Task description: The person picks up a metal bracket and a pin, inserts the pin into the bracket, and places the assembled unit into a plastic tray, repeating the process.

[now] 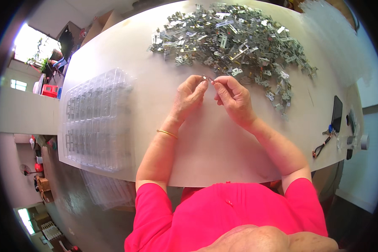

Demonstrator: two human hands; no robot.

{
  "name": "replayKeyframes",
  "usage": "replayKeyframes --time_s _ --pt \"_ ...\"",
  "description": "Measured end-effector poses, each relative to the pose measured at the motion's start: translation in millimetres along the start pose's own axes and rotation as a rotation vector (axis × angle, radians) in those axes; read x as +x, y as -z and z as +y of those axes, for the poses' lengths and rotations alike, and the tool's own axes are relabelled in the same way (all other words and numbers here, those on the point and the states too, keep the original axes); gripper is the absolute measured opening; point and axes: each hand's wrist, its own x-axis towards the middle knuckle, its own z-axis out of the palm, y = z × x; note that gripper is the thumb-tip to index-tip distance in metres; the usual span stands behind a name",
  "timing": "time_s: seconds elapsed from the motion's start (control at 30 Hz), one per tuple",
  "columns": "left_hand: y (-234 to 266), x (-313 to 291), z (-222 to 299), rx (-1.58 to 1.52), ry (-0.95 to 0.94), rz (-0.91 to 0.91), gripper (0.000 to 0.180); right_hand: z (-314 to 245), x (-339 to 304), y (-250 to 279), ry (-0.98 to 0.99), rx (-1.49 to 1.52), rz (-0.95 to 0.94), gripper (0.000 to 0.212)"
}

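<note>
Both my hands meet over the table, just below a large heap of small metal parts. My left hand, with a gold bangle on its wrist, is closed in a pinch. Opposite it, my right hand pinches too, thumb against forefinger. A small shiny metal part shows between the two sets of fingertips. Whether it is one piece or two touching pieces, I cannot tell. To the left lies a clear plastic tray in rows of compartments; grey metal parts show in some of them.
The white tabletop curves round in front of me. Clear plastic bags are piled at the far right. A black phone, keys on a cord and a white roll lie at the right edge. More clear trays stand below the table's left side.
</note>
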Motion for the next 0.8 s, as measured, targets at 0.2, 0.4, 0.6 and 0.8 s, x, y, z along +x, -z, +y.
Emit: replayKeyframes --time_s 0.2,0.4,0.6,0.8 --pt "16 -6 1 -0.099 0.039 0.107 0.025 9 22 -29 0.032 0.12 0.067 0.01" --pt "26 -9 -5 -0.114 -0.001 0.275 0.019 17 27 -48 -0.044 0.093 0.031 0.009" --pt "31 -2 -23 0.155 -0.175 0.362 0.015 25 31 -50 -0.082 0.109 0.028 0.01" --pt "29 -1 -25 0.306 -0.262 0.428 0.014 28 30 -47 -0.13 0.103 0.017 0.011"
